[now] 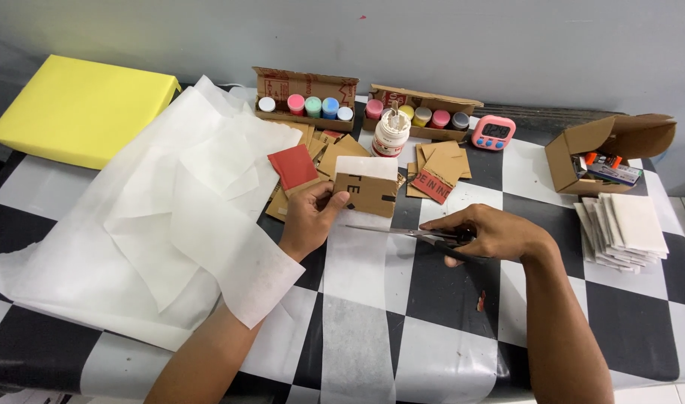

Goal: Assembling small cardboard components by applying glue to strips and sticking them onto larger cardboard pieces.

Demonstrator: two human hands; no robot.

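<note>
Pinching one cardboard piece (366,188), left hand (310,217); right hand (492,233) seemingly grips one scissors (410,233).

Bare checkered table (447,352) near edge; cardboard scraps (440,168), glue bottle (391,135) crowd behind.

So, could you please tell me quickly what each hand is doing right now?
Left hand: closed on a cardboard piece with white paper on top.
Right hand: closed on scissors.
</note>
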